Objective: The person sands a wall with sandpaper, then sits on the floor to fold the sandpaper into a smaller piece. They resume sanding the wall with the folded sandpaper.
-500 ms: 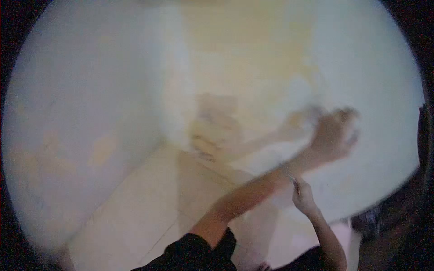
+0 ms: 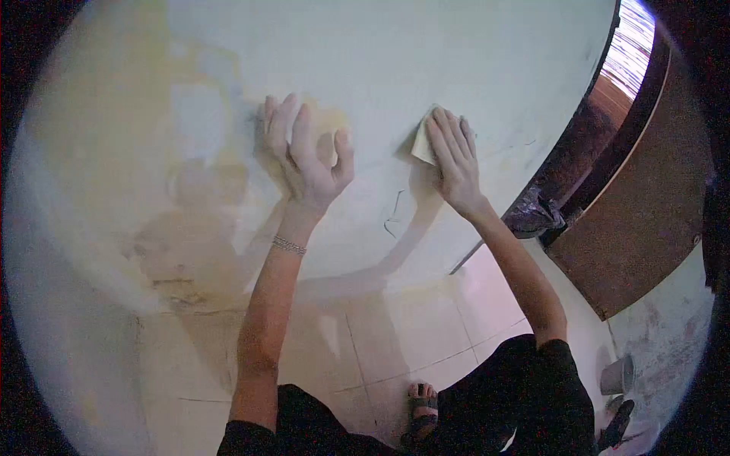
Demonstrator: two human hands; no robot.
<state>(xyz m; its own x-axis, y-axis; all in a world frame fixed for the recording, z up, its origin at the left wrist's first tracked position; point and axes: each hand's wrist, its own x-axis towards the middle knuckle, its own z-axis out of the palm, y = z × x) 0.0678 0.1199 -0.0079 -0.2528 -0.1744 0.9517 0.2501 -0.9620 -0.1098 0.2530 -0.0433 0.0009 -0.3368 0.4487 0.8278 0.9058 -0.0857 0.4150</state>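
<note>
My right hand (image 2: 456,156) lies with its fingers along a small cream sheet of sandpaper (image 2: 424,144), pressing it to the pale wall (image 2: 365,45). Part of the sheet is hidden under the fingers. To the left, my left hand (image 2: 308,156) is raised at the wall with fingers apart and curved, nothing in it, and a chain bracelet (image 2: 289,245) circles that wrist. Yellowish and white patches mark the wall around it, and short dark marks (image 2: 394,213) show below and between the hands.
At the right is a doorway with a brown door panel (image 2: 639,175) and a dark crumpled plastic bag (image 2: 534,215) at its foot. A small grey bucket (image 2: 617,375) stands lower right. My sandalled foot (image 2: 423,406) rests on the tiled floor (image 2: 304,342).
My view has swung right, bringing the doorway into sight. The left arm, earlier reaching across to the right, is now upright, and my right hand is up on the wall.
</note>
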